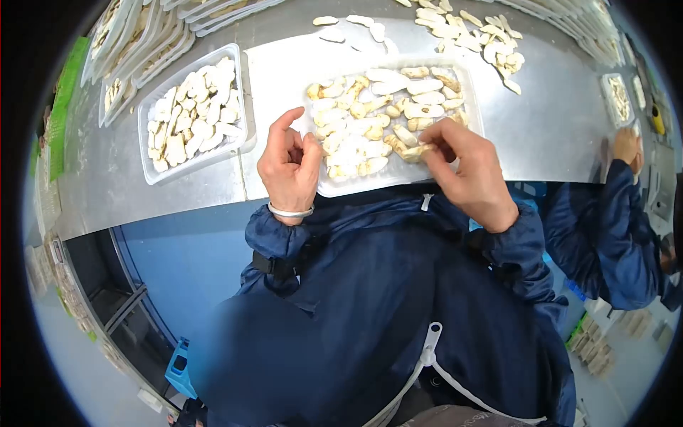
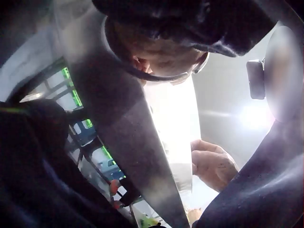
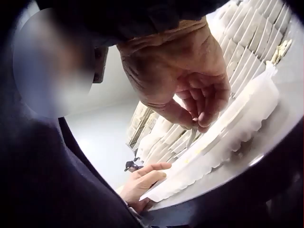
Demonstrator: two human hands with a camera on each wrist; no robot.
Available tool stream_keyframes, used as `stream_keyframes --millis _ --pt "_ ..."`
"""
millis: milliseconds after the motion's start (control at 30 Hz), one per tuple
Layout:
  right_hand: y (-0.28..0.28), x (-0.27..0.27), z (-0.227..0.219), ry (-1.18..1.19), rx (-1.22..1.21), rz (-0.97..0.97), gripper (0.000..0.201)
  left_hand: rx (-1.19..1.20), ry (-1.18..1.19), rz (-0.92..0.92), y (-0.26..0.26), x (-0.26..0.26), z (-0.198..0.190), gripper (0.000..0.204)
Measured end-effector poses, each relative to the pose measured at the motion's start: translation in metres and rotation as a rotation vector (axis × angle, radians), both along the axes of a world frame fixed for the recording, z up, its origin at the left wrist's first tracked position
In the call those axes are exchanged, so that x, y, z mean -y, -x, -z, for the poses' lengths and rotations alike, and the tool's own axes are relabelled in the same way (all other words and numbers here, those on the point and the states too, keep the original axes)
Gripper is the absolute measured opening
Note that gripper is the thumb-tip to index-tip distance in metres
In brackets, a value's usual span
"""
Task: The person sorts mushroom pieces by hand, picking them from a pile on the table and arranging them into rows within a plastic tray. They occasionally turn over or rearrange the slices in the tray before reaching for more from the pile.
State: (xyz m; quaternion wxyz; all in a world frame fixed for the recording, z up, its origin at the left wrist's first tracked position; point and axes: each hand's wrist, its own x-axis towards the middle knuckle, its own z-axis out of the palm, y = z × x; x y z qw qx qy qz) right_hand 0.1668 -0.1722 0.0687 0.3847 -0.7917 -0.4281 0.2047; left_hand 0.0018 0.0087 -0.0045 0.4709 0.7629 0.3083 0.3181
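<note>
A clear plastic tray (image 1: 402,173) lies on the metal table in front of me, with pale, brown-tipped mushroom pieces (image 1: 366,107) laid in rows inside it. Over its right side, my right hand (image 1: 471,171) pinches one mushroom piece (image 1: 413,152) between thumb and fingertips, low among the others. The right wrist view shows the pinched piece (image 3: 191,137) pointing down towards the tray. At the tray's left edge is my left hand (image 1: 292,164), thumb and forefinger apart and the other fingers loosely bent, holding nothing. The left wrist view is mostly glare and sleeve.
Left of my left hand stands another tray (image 1: 158,175) heaped with pale slices. Loose slices (image 1: 491,46) lie scattered behind the middle tray. Stacked filled trays (image 1: 139,46) rise at the back left, others at back right. Another person's hand (image 1: 626,147) works beside a small tray at far right.
</note>
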Motion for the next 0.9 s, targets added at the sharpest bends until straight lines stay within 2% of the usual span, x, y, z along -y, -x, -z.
stream_keyframes --millis 67,200,400,433,533,600,667,767,900 --pt "0.005 0.000 0.001 0.004 -0.020 -0.057 0.010 -0.004 0.001 0.003 0.000 0.000 0.001 0.034" --pt "0.013 -0.005 0.007 0.002 0.121 -0.164 0.009 -0.007 -0.007 -0.001 0.000 -0.001 0.002 0.035" --pt "0.013 -0.005 0.015 -0.041 0.276 -0.184 0.013 -0.008 -0.002 -0.017 -0.001 0.000 -0.001 0.034" --pt "0.010 -0.002 0.011 -0.043 0.302 -0.169 0.014 0.023 0.058 -0.013 -0.001 0.001 -0.002 0.034" --pt "-0.012 0.010 -0.005 -0.153 0.371 0.019 0.025 0.017 -0.052 -0.009 0.000 -0.003 0.006 0.035" --pt "-0.043 0.028 -0.023 -0.084 0.584 0.141 0.053 0.045 -0.002 -0.004 0.000 -0.002 0.007 0.036" --pt "-0.075 0.046 -0.038 -0.035 0.700 0.250 0.072 0.040 -0.041 0.003 -0.001 -0.003 0.007 0.035" --pt "-0.101 0.071 -0.057 0.001 0.837 0.332 0.086 0.034 -0.022 -0.014 -0.001 -0.001 0.006 0.035" --pt "-0.111 0.083 -0.074 0.011 0.880 0.387 0.095 0.041 -0.030 -0.012 -0.001 -0.002 0.009 0.034"
